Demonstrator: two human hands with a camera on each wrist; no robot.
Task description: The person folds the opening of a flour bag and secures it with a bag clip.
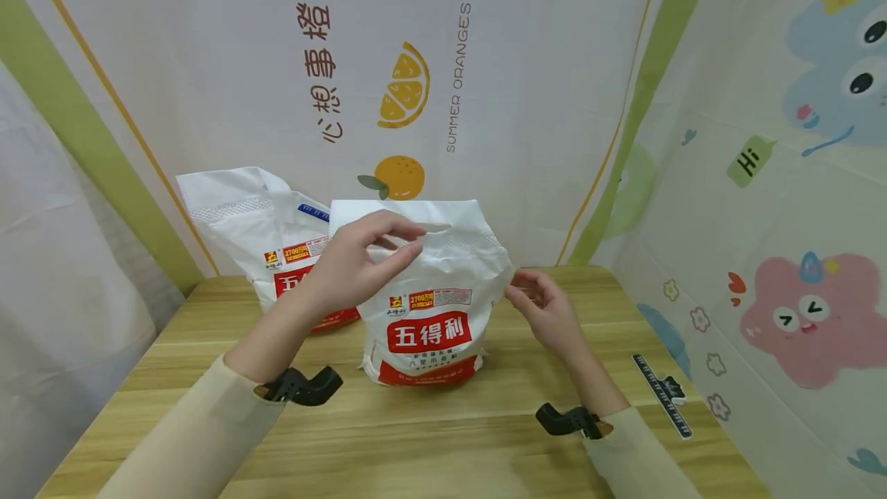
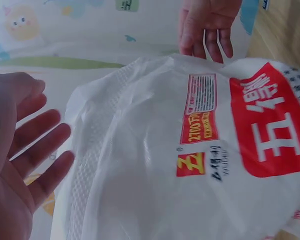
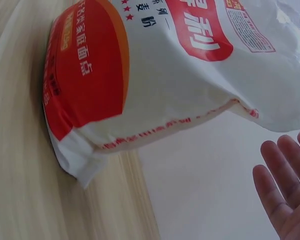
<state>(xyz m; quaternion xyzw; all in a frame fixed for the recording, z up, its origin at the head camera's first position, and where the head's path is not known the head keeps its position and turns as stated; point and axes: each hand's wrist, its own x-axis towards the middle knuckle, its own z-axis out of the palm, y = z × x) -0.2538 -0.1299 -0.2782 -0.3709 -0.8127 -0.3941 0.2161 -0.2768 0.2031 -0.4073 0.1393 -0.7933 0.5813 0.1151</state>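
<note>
Flour bag (image 1: 430, 306) upright on tabletop (image 1: 443, 422), full and heavy-looking, soft and crinkly, likely slippery; best gripped at flat top handle hole; left hand (image 1: 353, 264) open near top, right hand (image 1: 543, 306) open beside its side, holding nothing.

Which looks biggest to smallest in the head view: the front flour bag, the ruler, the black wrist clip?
1. Front flour bag
2. Ruler
3. Black wrist clip, though it appears close to the ruler in size.
</note>
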